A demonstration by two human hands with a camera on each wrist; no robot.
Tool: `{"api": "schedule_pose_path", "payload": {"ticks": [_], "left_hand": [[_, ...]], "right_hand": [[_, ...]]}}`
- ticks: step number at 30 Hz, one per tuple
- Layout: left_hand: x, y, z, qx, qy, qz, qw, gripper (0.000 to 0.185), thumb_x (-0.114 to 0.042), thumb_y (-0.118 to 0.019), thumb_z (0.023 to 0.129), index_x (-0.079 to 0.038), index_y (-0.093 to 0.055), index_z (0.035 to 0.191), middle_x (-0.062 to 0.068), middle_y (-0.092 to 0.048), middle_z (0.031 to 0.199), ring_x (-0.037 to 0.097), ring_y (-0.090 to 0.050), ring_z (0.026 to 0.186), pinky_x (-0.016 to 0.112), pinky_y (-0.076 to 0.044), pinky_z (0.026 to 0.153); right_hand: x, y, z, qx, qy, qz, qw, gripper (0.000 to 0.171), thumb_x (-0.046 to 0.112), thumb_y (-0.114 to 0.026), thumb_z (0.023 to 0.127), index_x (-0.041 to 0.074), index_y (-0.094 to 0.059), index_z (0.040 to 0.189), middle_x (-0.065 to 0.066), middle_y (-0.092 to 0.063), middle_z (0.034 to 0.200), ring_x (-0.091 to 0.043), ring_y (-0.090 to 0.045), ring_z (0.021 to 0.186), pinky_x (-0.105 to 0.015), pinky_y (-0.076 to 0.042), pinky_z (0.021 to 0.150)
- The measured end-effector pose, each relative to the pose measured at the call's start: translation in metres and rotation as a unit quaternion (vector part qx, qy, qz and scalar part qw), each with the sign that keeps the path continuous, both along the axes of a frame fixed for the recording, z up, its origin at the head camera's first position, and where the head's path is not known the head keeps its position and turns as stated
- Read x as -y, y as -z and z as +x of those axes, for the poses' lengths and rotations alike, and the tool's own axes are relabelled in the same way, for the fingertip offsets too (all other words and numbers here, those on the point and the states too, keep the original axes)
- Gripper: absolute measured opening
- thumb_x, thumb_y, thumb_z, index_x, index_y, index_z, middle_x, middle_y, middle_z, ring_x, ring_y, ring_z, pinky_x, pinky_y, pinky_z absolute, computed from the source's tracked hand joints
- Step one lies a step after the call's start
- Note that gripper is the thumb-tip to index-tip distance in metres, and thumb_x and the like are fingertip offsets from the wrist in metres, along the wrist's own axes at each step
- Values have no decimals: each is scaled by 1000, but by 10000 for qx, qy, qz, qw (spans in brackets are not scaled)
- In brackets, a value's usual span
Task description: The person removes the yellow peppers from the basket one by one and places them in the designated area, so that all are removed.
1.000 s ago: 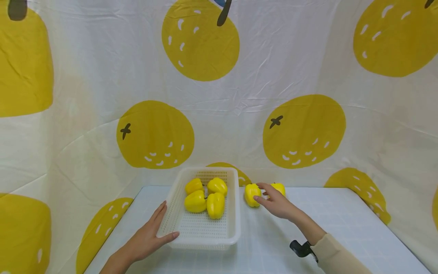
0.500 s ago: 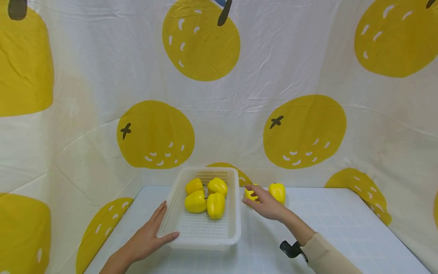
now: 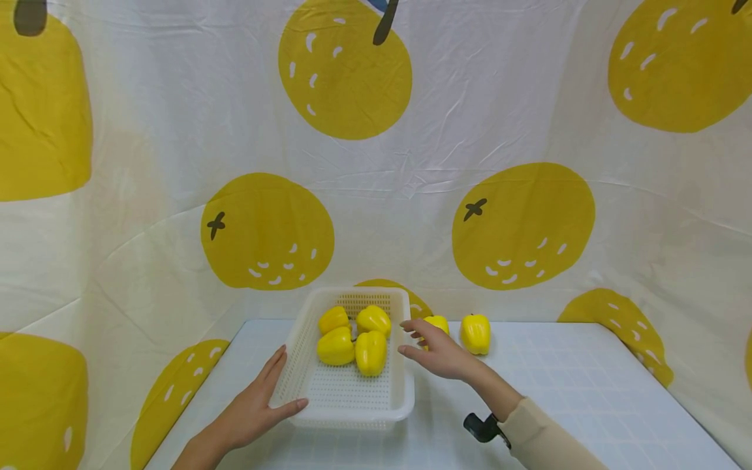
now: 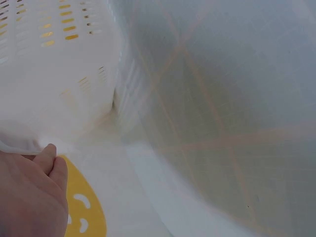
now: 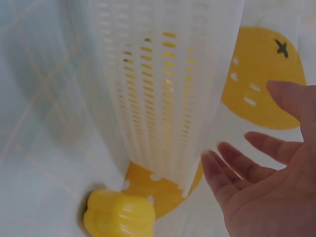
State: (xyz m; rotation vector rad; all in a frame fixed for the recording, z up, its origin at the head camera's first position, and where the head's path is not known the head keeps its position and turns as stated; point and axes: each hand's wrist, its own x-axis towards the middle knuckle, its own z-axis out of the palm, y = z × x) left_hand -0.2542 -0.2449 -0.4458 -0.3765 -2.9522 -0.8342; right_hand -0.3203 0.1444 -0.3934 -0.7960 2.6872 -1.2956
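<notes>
A white plastic basket with slotted walls stands on the table, several yellow bell peppers grouped inside it. My left hand grips its near-left corner, thumb over the front rim and fingers along the left side. In the left wrist view those fingers meet the rim. Beside the right wall my right hand holds nothing, its fingers spread and loosely bent. It partly hides one bell pepper on the table. Another bell pepper stands right of that one. The right wrist view shows a gap between hand and wall.
The table has a pale blue checked cover. Close behind it hangs a white curtain printed with big yellow fruit. A black wrist camera is strapped below the right hand.
My right hand has moved left, from the two loose bell peppers to the basket's right wall, uncovering the far-right one. The left hand, basket and bell peppers have stayed put.
</notes>
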Motion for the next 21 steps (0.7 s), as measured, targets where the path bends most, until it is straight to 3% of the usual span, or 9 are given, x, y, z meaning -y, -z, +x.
{"api": "schedule_pose_path", "payload": {"ticks": [13,21], "left_hand": [[0,0,-1,63,-36,-13,10000,112,-72,-61,89,-8,-11,165,10,-6,173,41,-24,153,67,-28,115],[-1,-1,-1,92,-37,15,9999,112,-73,-61,89,-8,-11,165,10,-6,173,40,-23,153,67,-28,116]], "right_hand": [[21,-4,0,-134,-146,319,9993,55,33,-67,100,8,-51,146,-14,-53,146,-33,-54,128,-54,-52,100],[37,-4,-3,-129,-282,505,9982,58,34,-67,99,1,-51,145,-20,-52,146,-35,-54,127,-55,-52,100]]}}
